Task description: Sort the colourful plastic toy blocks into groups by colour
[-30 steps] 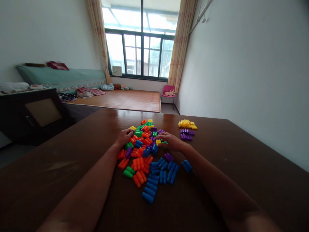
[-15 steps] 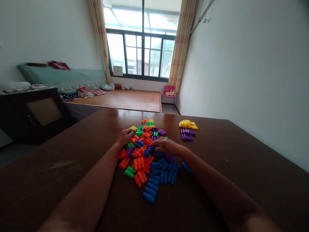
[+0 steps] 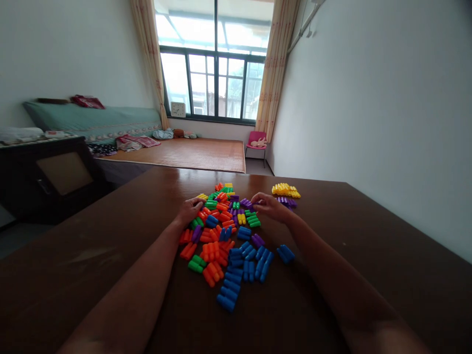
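Brown wooden table carries a loose heap of plastic blocks, mixed orange, green, blue, purple and yellow. Left hand lies palm down on the heap's left edge, fingers curled over orange and green pieces; whether it grips one can't be told. Right hand sits at the heap's far right side, fingertips pinched together on what looks like a purple block, too small to be sure it is gripped. Green block lies just beside that hand, nearer the camera. Blue blocks cluster at the near side of the heap, one blue piece a little apart to the right. Yellow row and purple row lie sorted by colour beyond the right hand, apart from the heap, purple partly hidden behind the fingers. Background: window, curtains, pink chair, green bed.
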Motion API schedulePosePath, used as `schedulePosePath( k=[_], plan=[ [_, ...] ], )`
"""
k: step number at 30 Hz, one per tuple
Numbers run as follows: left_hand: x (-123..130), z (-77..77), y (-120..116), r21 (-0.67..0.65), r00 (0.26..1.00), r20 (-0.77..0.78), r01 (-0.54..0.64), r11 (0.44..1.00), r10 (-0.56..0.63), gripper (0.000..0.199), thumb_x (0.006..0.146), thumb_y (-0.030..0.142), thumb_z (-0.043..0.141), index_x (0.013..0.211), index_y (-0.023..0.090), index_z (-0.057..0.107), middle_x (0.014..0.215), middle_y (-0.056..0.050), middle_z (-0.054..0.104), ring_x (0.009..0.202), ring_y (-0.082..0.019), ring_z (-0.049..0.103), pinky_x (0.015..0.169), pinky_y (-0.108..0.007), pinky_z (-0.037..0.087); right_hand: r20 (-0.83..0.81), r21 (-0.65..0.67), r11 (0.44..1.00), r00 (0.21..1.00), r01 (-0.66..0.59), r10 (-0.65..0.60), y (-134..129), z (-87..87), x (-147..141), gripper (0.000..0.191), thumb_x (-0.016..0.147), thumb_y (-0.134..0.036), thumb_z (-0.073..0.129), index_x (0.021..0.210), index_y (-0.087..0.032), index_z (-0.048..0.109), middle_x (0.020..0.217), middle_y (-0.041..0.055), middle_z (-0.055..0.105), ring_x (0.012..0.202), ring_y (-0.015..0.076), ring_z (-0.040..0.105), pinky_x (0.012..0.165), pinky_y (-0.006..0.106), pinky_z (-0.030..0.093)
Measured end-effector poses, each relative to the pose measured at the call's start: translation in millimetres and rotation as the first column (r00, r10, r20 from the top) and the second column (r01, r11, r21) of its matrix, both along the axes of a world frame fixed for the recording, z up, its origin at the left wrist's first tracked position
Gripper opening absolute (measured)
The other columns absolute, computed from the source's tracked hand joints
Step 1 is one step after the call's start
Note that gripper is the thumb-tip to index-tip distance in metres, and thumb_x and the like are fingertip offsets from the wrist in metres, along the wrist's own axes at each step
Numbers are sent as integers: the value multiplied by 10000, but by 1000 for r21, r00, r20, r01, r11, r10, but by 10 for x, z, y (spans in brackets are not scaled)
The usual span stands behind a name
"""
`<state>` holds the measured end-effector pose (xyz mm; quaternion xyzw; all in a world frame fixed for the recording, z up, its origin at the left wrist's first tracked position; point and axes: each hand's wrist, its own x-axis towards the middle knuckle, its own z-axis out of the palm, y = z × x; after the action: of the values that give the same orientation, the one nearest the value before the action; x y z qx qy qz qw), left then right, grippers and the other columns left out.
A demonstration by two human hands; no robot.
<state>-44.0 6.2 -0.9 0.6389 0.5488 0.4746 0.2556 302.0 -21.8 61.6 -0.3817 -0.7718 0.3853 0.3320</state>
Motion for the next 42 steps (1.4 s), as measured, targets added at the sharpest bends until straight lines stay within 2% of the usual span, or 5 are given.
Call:
schedulePosePath(
  k=[6,12,17,29,42],
  plan=[
    [15,51,-40,-7,999,-36,-21,1000,20,388,687,423,555,873,141,747,756,-32,710,690,-183,613,620,-252,464,111,-141,967,974,214,-199,94,249,1087,480,645,-449,753,994,-146,624,1004,92,667,894,194,623,771,313,511],
    [27,87,-66,-13,998,-51,-47,999,46,392,676,435,563,875,156,752,776,-31,717,705,-193,620,616,-251,462,319,-199,837,841,509,-436,202,-41,1707,362,545,-239,822,829,-150,616,880,81,677,798,192,640,703,292,529],
    [30,96,-79,-26,999,-23,-48,999,47,377,659,431,574,860,165,752,761,-28,716,696,-192,619,606,-249,460,384,4,789,728,614,-568,312,-208,1695,300,588,-208,791,828,-151,620,904,76,679,816,187,638,715,283,518],
    [2,36,-23,-2,999,-44,-33,999,33,380,678,426,565,871,156,752,768,-40,715,697,-191,622,608,-249,471,576,-1,813,665,582,-475,275,-222,1655,255,563,-180,767,787,-147,652,800,51,680,720,175,625,632,253,469],
    [28,101,-76,-8,997,-60,-49,999,48,361,677,408,557,849,157,752,750,-29,712,684,-192,617,615,-256,462,540,119,880,714,460,-446,268,-147,1166,194,613,-213,709,782,-166,628,754,15,657,705,152,594,609,230,436]
  ],
)
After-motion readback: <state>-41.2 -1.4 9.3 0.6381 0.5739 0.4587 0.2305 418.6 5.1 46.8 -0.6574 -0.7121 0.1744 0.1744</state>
